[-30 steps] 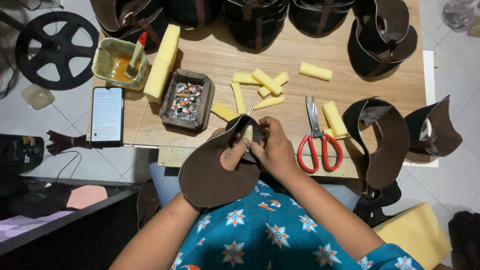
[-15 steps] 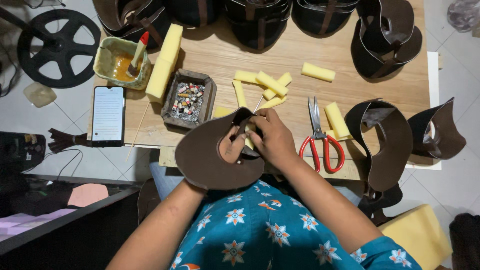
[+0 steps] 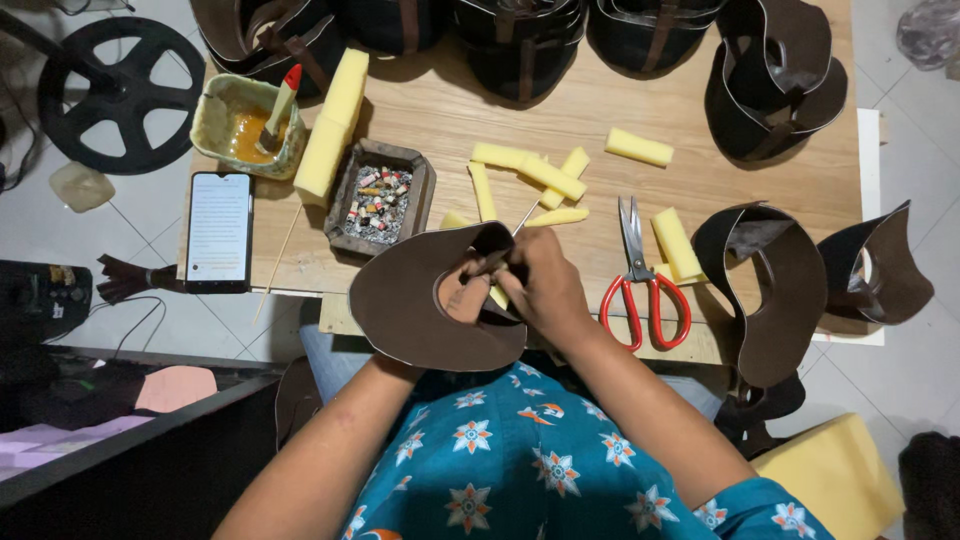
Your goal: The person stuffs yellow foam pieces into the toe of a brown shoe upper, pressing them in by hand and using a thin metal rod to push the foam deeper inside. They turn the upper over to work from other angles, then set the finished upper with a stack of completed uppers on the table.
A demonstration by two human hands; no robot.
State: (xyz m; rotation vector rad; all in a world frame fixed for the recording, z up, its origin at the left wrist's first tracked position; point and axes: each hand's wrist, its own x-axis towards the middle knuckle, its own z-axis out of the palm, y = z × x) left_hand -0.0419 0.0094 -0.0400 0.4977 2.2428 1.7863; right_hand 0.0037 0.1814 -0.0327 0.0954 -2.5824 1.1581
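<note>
Head view: we hold the curved dark-brown leather piece (image 3: 425,305) at the wooden worktop (image 3: 560,110) edge, above the lap. Left hand (image 3: 462,298) sits inside, grip closed on it, bracing; right hand (image 3: 545,290) pinches its rim w/ a thin stick. Red-handled scissors (image 3: 640,275) lie just beside, w/in reach.

Curved dark brown leather piece (image 3: 410,305) held at the table's near edge, yellow foam strip (image 3: 497,296) tucked inside

one screen noted: a smartphone (image 3: 219,232) lies flat at the left edge of the tabletop (image 3: 760,180), just beside the wooden tray. rectangular, black-framed, display lit white. no packages, labels or signs seen.
</note>
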